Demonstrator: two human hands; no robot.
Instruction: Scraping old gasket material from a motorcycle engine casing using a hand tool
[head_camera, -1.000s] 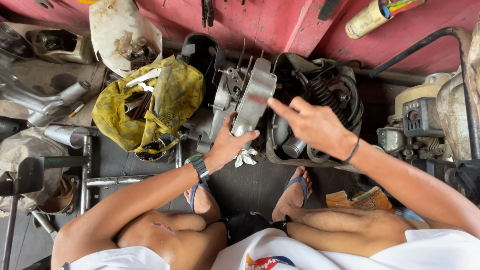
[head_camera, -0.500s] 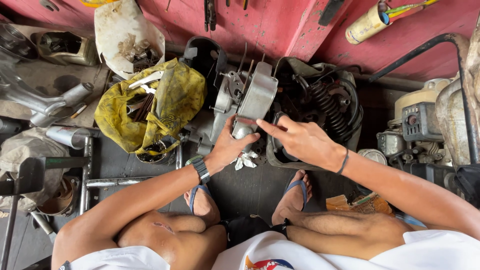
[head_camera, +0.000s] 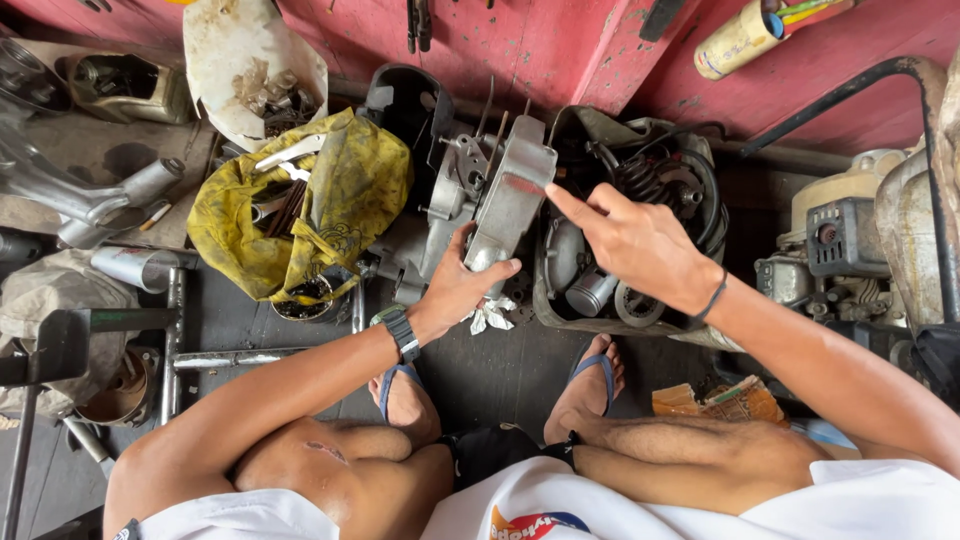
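The left hand (head_camera: 462, 290) is gripping the near end of a grey metal engine casing (head_camera: 508, 200), which is standing tilted on the floor (head_camera: 500, 370) between the person's feet and the red wall (head_camera: 560, 50). The right hand (head_camera: 640, 245) is hovering just right of the casing, holding nothing, its forefinger stretched out and touching the casing's upper edge. A yellow bag (head_camera: 340, 200) of tools is lying to the left, and a tub of engine parts (head_camera: 630, 240) is sitting to the right.

Soft even daylight, sharp focus, faint shadows under limbs, slight wide-angle stretch at edges
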